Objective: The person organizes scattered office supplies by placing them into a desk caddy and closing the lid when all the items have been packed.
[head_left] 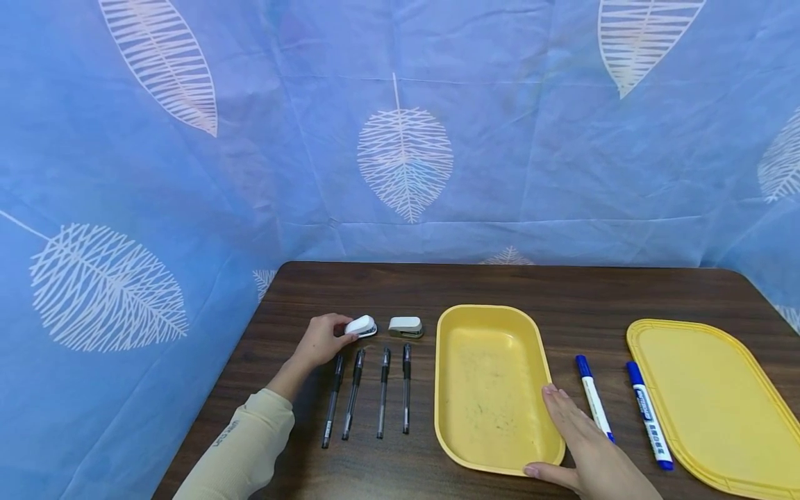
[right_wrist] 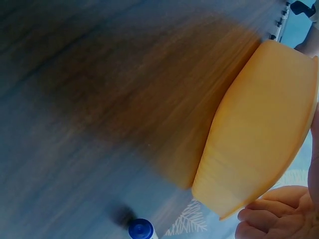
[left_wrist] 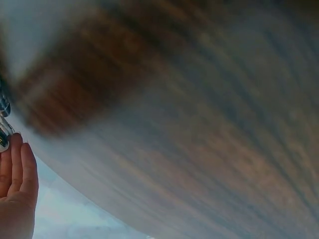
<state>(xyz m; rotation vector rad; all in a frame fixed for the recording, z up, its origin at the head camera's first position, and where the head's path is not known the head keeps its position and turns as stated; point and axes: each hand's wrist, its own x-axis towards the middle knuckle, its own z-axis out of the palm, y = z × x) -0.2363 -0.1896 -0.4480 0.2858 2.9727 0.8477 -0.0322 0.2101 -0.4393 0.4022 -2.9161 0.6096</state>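
At the left of the table, my left hand [head_left: 321,340] pinches the end of a white stapler [head_left: 362,326] between thumb and fingers. A second white stapler [head_left: 405,327] sits just right of it. In the left wrist view only the fingers [left_wrist: 17,169] show at the edge, by a shiny part of the stapler. My right hand [head_left: 587,444] rests at the near right corner of a yellow box [head_left: 439,389], fingers extended along its right rim and thumb on the near rim. The right wrist view has the box's outer wall [right_wrist: 259,114] beside those fingers [right_wrist: 269,211].
Several black pens [head_left: 353,394] lie in a row below the staplers. Right of the box are a blue-capped marker [head_left: 594,397] and another marker [head_left: 650,417], the second against a yellow lid [head_left: 719,403]. A blue leaf-patterned cloth [head_left: 487,153] hangs behind the table.
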